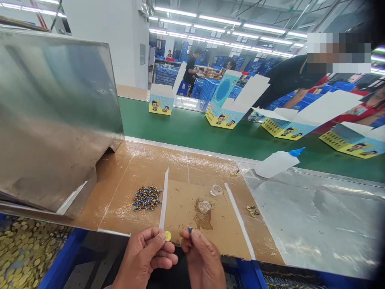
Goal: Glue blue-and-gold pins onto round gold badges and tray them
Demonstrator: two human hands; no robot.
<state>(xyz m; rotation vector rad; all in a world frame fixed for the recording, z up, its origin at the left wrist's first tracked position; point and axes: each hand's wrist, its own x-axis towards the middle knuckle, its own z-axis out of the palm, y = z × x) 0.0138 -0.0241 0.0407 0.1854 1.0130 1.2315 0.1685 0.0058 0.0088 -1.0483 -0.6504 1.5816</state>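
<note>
My left hand [147, 253] pinches a small yellow disc [167, 236] between thumb and forefinger at the near edge of the brown cardboard work board [192, 168]. My right hand [203, 259] is closed on a tiny blue piece [189, 229], held just right of the disc. A pile of small blue-and-gold parts [147, 198] lies on the board beyond my left hand. A glue puddle with a small clear cap [204, 206] sits just beyond my right hand, and a second clear cap [216, 190] lies farther back.
A blue bin of yellow discs [27, 257] is at lower left under a slanted metal chute [54, 120]. A white squeeze bottle with blue tip [278, 162] lies by the green conveyor [240, 138], which carries open printed boxes [161, 102]. A person leans over at the right; others work far back.
</note>
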